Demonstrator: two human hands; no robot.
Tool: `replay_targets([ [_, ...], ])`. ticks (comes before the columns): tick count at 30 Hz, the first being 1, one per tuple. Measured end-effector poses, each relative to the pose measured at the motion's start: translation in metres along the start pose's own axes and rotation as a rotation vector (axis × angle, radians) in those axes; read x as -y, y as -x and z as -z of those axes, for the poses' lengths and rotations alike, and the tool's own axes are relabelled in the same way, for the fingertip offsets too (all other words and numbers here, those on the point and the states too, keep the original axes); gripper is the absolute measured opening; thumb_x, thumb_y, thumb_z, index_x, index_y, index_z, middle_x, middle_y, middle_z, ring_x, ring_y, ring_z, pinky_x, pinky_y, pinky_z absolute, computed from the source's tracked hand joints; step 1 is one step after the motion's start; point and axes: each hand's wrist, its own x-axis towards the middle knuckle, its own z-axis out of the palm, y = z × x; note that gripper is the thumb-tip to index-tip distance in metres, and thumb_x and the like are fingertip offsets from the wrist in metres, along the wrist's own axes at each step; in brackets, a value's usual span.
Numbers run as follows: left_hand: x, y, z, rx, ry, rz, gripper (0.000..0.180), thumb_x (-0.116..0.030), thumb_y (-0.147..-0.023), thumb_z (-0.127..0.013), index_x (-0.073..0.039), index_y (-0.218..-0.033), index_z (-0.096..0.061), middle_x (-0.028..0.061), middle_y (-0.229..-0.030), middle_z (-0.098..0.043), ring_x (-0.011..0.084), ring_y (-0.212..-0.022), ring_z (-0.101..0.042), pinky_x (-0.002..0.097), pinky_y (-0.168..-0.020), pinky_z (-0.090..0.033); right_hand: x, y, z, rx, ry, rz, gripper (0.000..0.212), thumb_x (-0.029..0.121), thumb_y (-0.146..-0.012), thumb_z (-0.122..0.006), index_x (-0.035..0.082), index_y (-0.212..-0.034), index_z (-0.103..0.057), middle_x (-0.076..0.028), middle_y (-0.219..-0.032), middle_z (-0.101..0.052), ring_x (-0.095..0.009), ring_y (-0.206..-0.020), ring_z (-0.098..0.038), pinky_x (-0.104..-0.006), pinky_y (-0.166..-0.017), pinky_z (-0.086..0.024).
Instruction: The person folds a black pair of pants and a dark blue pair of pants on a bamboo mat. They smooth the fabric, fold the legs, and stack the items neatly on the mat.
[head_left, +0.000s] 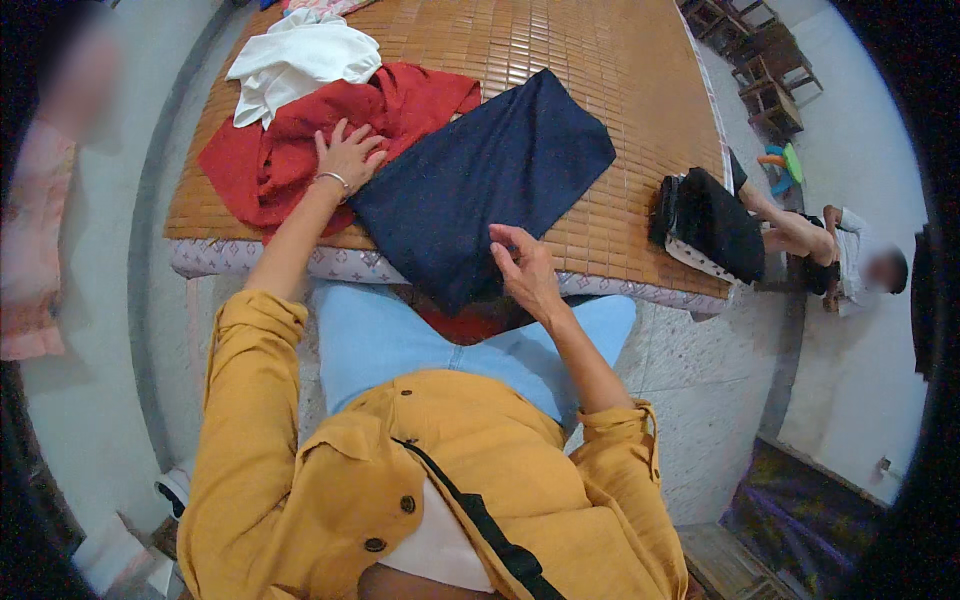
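A dark navy piece of cloth [480, 180], apparently folded, lies flat on the slatted bamboo mat [650, 120] in front of me, its near corner hanging over the edge toward my lap. My left hand [348, 158], fingers spread, rests on a crumpled red cloth [270, 140] close to the navy cloth's left side. Over the navy cloth's near right part is my right hand [525, 270], thumb and fingers loosely bent and apart, holding nothing; whether it touches the fabric I cannot tell. Beyond the red cloth sits a bunched white garment [305, 65].
Black folded clothes [705, 225] are stacked at the mat's near right corner. Another person [850, 250] is at the right, legs reaching toward the mat. Wooden stools [770, 90] stand at the far right. A patterned cloth edge [340, 263] borders the mat near my lap.
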Motion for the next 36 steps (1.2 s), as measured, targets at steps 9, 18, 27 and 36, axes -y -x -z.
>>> replay_targets([
  [9,0.091,0.020,-0.013,0.032,-0.008,0.258,0.056,-0.005,-0.073,-0.057,-0.028,-0.122,-0.046,-0.0022,-0.140,-0.032,0.0251,-0.131,-0.025,0.0650,-0.099,-0.021,-0.047,-0.014,0.034,-0.145,0.356,0.154,0.029,0.008,-0.081,-0.057,0.002,-0.109,-0.055,-0.017,-0.108,-0.055,-0.031,-0.099,-0.053,-0.0367,-0.085,-0.043],
  [18,-0.056,0.085,0.009,-0.210,0.435,-0.429,0.048,-0.024,-0.081,-0.056,-0.018,-0.127,-0.045,0.0079,-0.139,-0.034,0.0293,-0.131,-0.026,0.0555,-0.104,-0.016,-0.017,-0.093,0.000,0.246,0.711,0.654,0.048,0.036,-0.084,-0.054,0.015,-0.126,-0.046,-0.008,-0.138,-0.037,-0.028,-0.129,-0.030,-0.0457,-0.105,-0.022],
  [27,-0.075,0.091,-0.017,-0.135,0.367,-0.268,0.049,-0.038,-0.086,-0.048,-0.023,-0.132,-0.040,0.0066,-0.141,-0.030,0.0307,-0.130,-0.024,0.0529,-0.105,-0.017,-0.085,-0.165,0.054,0.114,1.155,0.626,0.051,0.048,-0.086,-0.042,0.025,-0.132,-0.040,-0.003,-0.138,-0.036,-0.029,-0.127,-0.030,-0.0504,-0.105,-0.018],
  [36,-0.071,0.092,-0.023,-0.156,0.401,-0.261,0.050,-0.038,-0.085,-0.049,-0.021,-0.132,-0.040,0.0075,-0.140,-0.031,0.0293,-0.130,-0.025,0.0496,-0.106,-0.016,-0.112,-0.223,0.101,0.033,0.827,-0.234,0.069,0.061,-0.081,-0.045,0.011,-0.129,-0.041,-0.019,-0.127,-0.046,-0.039,-0.116,-0.043,-0.0481,-0.094,-0.037],
])
